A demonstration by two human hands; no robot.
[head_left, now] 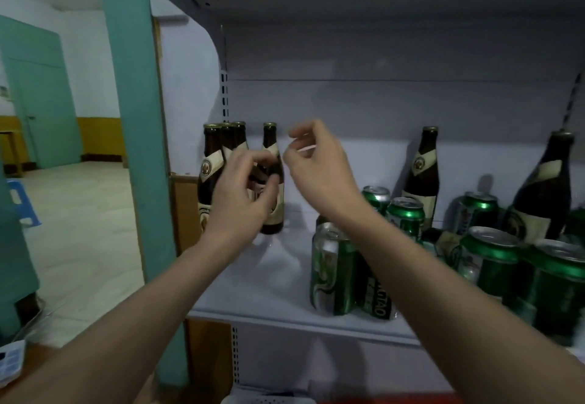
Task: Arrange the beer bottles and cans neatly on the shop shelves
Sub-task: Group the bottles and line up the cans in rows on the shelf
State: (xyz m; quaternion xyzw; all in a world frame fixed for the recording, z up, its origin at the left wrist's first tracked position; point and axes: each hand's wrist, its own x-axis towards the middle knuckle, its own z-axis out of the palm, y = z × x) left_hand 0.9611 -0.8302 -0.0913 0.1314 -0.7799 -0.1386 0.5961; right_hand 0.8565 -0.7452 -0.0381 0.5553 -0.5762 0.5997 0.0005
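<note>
Standing: six bottles (271, 179), seven cans (332, 270).

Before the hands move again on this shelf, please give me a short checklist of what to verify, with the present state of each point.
1. Left hand has a firm grip on the front bottle: cannot tell, its fingers curl beside the bottle.
2. Right hand is free: ok, it holds nothing.
3. Front bottle stands upright: ok.
4. Bottles at the shelf's left end are grouped: ok.
5. Green cans are in tidy rows: not ok, scattered.
6. Two bottles among the cans are moved over: not ok.
</note>
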